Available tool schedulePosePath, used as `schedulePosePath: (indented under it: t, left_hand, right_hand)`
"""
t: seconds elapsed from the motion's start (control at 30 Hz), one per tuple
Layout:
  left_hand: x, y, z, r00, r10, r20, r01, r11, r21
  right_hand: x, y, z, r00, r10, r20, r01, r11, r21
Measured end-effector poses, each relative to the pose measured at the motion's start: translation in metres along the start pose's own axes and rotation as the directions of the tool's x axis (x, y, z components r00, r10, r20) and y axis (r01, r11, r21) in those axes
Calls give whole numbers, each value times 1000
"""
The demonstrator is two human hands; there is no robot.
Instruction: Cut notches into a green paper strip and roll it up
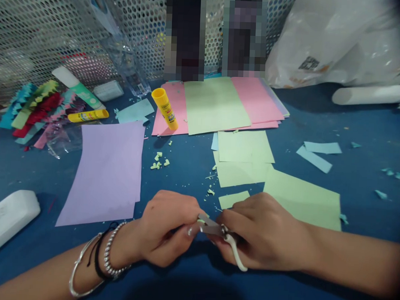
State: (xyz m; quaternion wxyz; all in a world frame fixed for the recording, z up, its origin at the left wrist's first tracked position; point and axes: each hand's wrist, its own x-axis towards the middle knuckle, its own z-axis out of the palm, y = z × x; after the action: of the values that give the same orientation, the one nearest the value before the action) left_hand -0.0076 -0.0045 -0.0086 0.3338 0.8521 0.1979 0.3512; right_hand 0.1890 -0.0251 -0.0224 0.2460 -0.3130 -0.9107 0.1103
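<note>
My right hand is closed around a pair of scissors with a white handle, the blades pointing left. The blades are parted at my left hand, whose thumb and forefinger pinch a tiny piece of light green paper, mostly hidden by the fingers. Just beyond my right hand lie a small green strip and larger green sheets. Small green scraps are scattered on the blue table beyond my left hand.
Purple sheets lie at left, near a white case. A yellow glue stick stands by pink and green sheets. Behind are a metal mesh and a plastic bag. Blue strips lie at right.
</note>
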Motion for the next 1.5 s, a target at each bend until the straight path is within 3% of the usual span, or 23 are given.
schedulePosePath:
  t: [0.5, 0.67, 0.83, 1.23, 1.37, 1.5]
  left_hand:
    - [0, -1, -1, 997, 35, 67, -34, 999, -23]
    - [-3, -3, 3, 999, 45, 9, -45, 998, -55]
    - [-5, -4, 3, 998, 64, -7, -65, 995, -70]
    - [-1, -2, 0, 998, 21, 66, -18, 999, -40]
    - [0, -1, 0, 999, -6, 47, 8, 999, -41]
    - [-1, 0, 2, 998, -10, -67, 7, 999, -42]
  right_hand:
    - [-1, 3, 1, 999, -45, -13, 45, 999, -17]
    - [0, 3, -1, 998, -60, -6, 60, 998, -27]
    - [0, 3, -3, 998, -62, 33, 62, 998, 9]
    - [-3, 6, -3, 994, -60, 88, 49, 991, 127]
    - [-3, 7, 1, 1000, 23, -4, -21, 981, 195]
    - [5, 9, -8, 965, 260, -38, -231, 909, 348]
